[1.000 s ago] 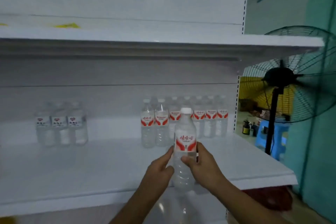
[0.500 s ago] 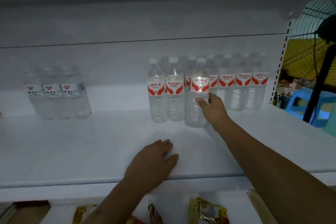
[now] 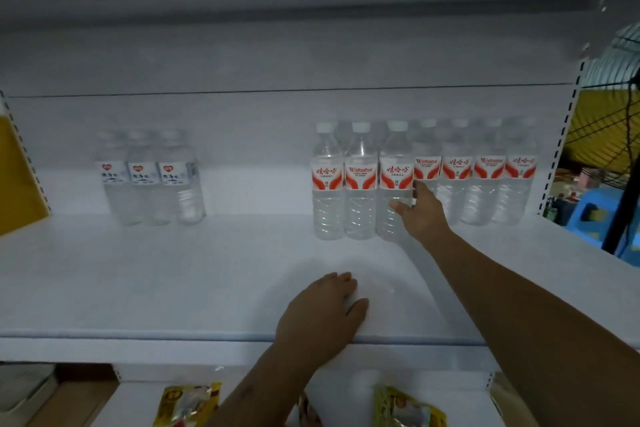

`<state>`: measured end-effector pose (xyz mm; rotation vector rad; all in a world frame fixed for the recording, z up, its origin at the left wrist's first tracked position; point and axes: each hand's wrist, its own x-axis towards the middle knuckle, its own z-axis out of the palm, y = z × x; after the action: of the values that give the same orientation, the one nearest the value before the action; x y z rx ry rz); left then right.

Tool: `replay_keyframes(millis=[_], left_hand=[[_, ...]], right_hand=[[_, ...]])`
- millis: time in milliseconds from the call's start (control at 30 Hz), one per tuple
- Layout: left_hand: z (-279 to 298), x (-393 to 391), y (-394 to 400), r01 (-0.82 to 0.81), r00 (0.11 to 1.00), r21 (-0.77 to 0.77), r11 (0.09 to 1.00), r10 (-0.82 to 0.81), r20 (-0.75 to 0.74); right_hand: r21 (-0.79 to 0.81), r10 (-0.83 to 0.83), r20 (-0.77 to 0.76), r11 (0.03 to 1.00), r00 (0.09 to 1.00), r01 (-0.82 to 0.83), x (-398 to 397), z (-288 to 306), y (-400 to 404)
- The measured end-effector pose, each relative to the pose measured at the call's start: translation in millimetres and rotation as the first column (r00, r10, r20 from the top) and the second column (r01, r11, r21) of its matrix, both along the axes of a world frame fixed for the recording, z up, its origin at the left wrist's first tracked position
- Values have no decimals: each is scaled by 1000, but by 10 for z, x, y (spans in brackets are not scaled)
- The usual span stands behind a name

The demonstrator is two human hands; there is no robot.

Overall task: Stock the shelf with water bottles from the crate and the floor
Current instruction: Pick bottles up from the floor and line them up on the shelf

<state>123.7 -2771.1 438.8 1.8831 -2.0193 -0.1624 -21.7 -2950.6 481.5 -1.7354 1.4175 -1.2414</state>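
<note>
A clear water bottle (image 3: 394, 184) with a red and white label stands upright on the white shelf (image 3: 173, 270), third in a front row beside two like bottles (image 3: 343, 184). My right hand (image 3: 420, 213) grips its right side, thumb across the front and fingers behind. Several more red-labelled bottles (image 3: 485, 173) stand further back to the right. My left hand (image 3: 325, 312) rests flat on the shelf near its front edge and holds nothing. Three bottles with heart labels (image 3: 149, 180) stand at the left.
A standing fan (image 3: 620, 87) and a blue stool (image 3: 588, 218) are past the shelf's right end. Yellow snack packets (image 3: 187, 402) lie on the lower shelf. A yellow panel (image 3: 17, 180) borders the left side.
Both hands held the bottle up before the shelf. My right hand has since stood it beside the two front bottles, and my left hand has let go and come down flat on the shelf.
</note>
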Motion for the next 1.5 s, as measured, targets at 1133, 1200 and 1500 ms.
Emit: replay_keyframes(millis=[1133,1200,1500], left_hand=[[-3735,1770,4055,-571,262,696,436,900,-349],[-4101,1827,4003,-545,214,746,383,923,-318],[-5364,2575,3960,-558,189,799,224,972,-141]], right_hand=[[868,573,-93,448,815,-215,1945,-4394,4475],[909,617,-117,382,778,-166,2040,-4848,4536],[962,512,-49,254,858,-96,3076,-6239,4811]])
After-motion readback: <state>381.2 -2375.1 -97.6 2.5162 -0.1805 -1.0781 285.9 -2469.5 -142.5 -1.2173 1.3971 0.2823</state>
